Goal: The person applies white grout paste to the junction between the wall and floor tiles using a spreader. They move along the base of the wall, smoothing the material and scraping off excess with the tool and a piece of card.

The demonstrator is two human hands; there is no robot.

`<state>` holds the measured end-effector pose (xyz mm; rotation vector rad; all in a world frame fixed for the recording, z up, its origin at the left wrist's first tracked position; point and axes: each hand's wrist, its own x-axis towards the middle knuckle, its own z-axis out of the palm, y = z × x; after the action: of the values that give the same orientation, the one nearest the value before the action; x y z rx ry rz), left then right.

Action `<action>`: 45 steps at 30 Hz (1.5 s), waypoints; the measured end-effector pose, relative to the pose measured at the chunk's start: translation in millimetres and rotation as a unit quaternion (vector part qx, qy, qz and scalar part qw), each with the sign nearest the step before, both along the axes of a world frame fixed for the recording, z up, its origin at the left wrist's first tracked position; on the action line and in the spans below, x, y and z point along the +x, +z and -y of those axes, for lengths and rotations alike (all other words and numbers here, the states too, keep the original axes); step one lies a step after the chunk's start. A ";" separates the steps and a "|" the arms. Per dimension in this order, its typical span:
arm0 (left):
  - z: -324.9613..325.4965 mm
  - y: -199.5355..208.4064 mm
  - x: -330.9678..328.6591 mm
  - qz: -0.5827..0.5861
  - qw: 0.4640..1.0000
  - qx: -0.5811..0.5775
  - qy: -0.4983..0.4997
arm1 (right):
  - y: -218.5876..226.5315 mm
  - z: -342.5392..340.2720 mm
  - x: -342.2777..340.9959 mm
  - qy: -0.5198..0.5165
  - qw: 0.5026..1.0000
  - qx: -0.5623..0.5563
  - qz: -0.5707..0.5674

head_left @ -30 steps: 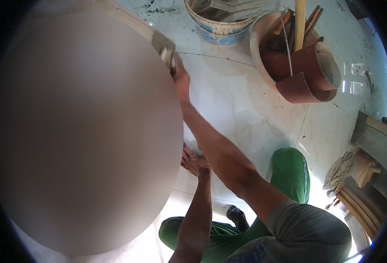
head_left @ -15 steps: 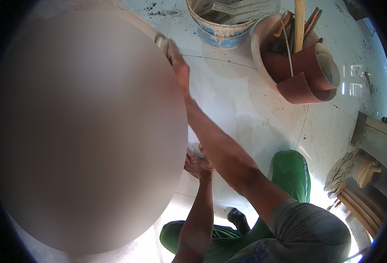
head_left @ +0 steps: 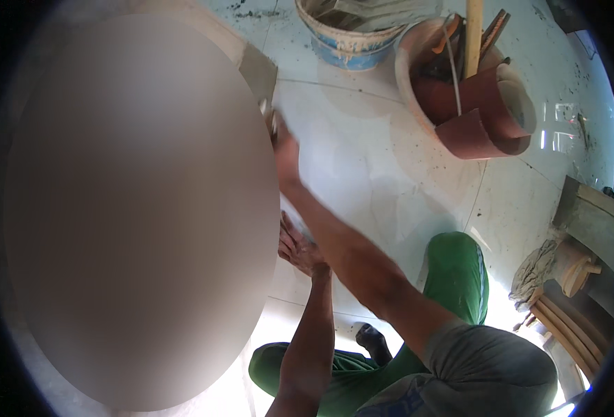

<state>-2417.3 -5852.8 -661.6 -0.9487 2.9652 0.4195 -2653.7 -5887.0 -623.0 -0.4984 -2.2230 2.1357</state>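
A big, smooth, blurred grey-brown oval [head_left: 144, 215] covers the left half of the view and hides what lies there. At its upper right edge is my right hand [head_left: 283, 142], smeared by motion, its fingers bent round a small pale thing [head_left: 265, 110] that I cannot make out. Just beyond that hand a flat grey patch [head_left: 260, 75] shows along a pale edge. My left hand [head_left: 299, 244] is nearer to me, below the right forearm. Its fingers are stretched toward the oval, and their tips are partly hidden by it.
A blue, plaster-smeared bucket [head_left: 352, 54] stands far off on the white tiled floor [head_left: 404, 191]. Right of it, a round tub [head_left: 405, 76] holds tools and rolled reddish sandpaper [head_left: 479, 135]. Wooden pieces [head_left: 567, 330] and a grey cloth [head_left: 533, 274] are at the right. My green-clad knee [head_left: 458, 274] is bent.
My right hand has moved nearer to me along the oval's edge, and the grey patch beyond it has come into view. My left hand has shifted slightly left and away from me.
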 end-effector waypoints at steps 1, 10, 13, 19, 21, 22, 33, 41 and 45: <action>-6.8 -4.8 -12.0 -0.013 1.000 0.005 -0.008 | -14.4 2.6 24.4 -0.026 0.989 0.106 -0.102; -17.2 24.4 -25.2 -0.007 1.000 0.014 0.018 | -18.9 -29.6 -115.6 -0.035 0.999 -0.006 0.018; -7.5 18.3 -16.1 -0.016 1.000 -0.017 0.005 | -23.2 -17.1 -72.5 0.001 0.999 0.025 0.048; -18.2 17.5 -17.2 -0.176 0.966 0.177 0.064 | 6.8 30.2 88.9 0.004 0.990 0.137 -0.018; -14.5 19.1 -13.9 -0.181 0.964 0.183 0.070 | 6.3 27.0 87.9 0.038 0.998 0.048 0.002; -9.7 19.6 -8.7 -0.133 0.982 0.124 0.061 | 20.2 19.9 73.9 0.060 0.996 -0.025 0.069; -1.3 -9.6 11.3 -0.024 0.983 0.098 0.155 | -14.8 23.0 105.8 -0.011 0.987 0.109 -0.114; -12.8 12.4 -15.2 0.030 0.998 -0.048 -0.014 | -29.3 -24.8 -46.9 0.031 0.996 0.073 -0.032; -1.8 -4.1 3.9 -0.015 0.997 0.032 0.068 | -14.2 19.3 101.3 0.086 0.991 0.102 -0.021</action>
<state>-2413.4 -5851.0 -665.7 -1.1502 2.9034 0.5312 -2552.4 -5906.4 -637.3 -0.2587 -2.5066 1.9366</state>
